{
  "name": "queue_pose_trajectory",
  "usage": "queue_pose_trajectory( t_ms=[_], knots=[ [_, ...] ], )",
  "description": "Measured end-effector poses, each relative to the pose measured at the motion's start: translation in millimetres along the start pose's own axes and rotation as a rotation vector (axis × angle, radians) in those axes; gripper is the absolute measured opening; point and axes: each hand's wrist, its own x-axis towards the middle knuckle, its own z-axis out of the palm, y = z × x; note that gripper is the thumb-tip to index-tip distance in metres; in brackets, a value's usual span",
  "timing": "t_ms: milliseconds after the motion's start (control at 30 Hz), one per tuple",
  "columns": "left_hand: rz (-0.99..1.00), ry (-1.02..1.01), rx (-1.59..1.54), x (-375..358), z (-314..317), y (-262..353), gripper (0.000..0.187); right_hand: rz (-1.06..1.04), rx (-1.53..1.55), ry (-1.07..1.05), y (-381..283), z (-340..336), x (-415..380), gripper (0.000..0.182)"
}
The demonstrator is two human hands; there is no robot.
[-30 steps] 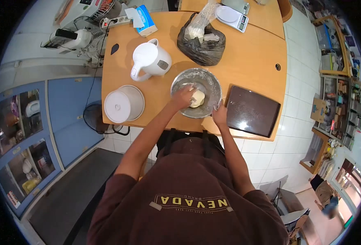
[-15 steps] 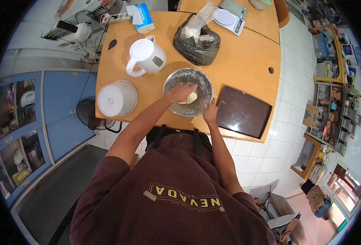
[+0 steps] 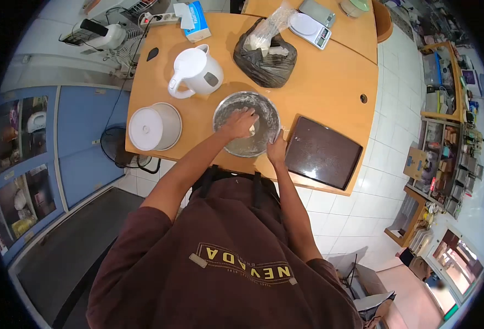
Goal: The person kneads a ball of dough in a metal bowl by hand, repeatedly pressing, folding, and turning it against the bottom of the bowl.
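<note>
A round metal bowl (image 3: 263,143) dusted with white flour stands near the table's front edge. Inside it, my left hand (image 3: 240,123) has its fingers curled over a pale lump of dough (image 3: 252,130), most of which is hidden under the hand. My right hand (image 3: 276,149) grips the bowl's right rim, with the fingers closed on it. Just right of that hand lies a dark rectangular tray (image 3: 324,153) with white specks on it.
On the wooden table (image 3: 329,82) stand a white electric kettle (image 3: 195,68), a lidded white container (image 3: 155,127), a black plastic bag (image 3: 269,68), a white scale (image 3: 309,28) and a tissue box (image 3: 198,24). A person (image 3: 420,267) is at the far lower right.
My left hand has shifted slightly left inside the bowl and now covers more of the dough. The bowl has moved a little left, with my right hand still on its rim.
</note>
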Motion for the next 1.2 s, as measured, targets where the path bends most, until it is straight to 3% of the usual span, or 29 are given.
queue_pose_trajectory(
  t_ms=[67, 167, 267, 367, 467, 567, 767, 867, 967, 1067, 1200],
  knots=[
    [0.002, -0.088, -0.026, 0, -14, 2, 0.051, 0.017, -0.014, -0.016, -8, -5, -2, 0.057],
    [0.134, -0.042, -0.174, 3, -9, -19, 0.037, -0.023, -0.014, 0.018, 5, -2, 1, 0.057],
    [0.029, -0.109, -0.394, 14, -15, -31, 0.038, -0.027, -0.004, 0.008, 4, -6, 0, 0.056],
    [-0.103, 0.099, -0.245, 13, -4, -20, 0.042, 0.048, 0.005, -0.024, -3, -8, -1, 0.058],
    [-0.106, 0.437, -0.082, 1, 7, 4, 0.040, 0.002, 0.032, 0.025, 1, 0, -4, 0.065],
    [-0.088, 0.590, 0.130, -13, 22, 20, 0.039, 0.055, -0.012, -0.003, -7, -1, -7, 0.073],
    [-0.067, 0.483, 0.099, -10, 31, 21, 0.041, 0.033, -0.004, 0.016, 0, 5, -9, 0.082],
    [-0.068, 0.527, 0.106, 0, 35, 18, 0.046, -0.008, 0.033, 0.021, 11, 9, -10, 0.085],
    [-0.106, 0.522, 0.053, 14, 43, 12, 0.055, -0.044, -0.015, 0.016, 0, 1, -12, 0.085],
    [-0.221, 0.449, 0.011, 18, 29, 19, 0.057, -0.022, 0.015, -0.003, 4, 2, -11, 0.083],
    [-0.230, 0.438, -0.075, 21, 33, 16, 0.055, -0.005, 0.078, 0.017, 0, 2, -8, 0.080]
  ],
)
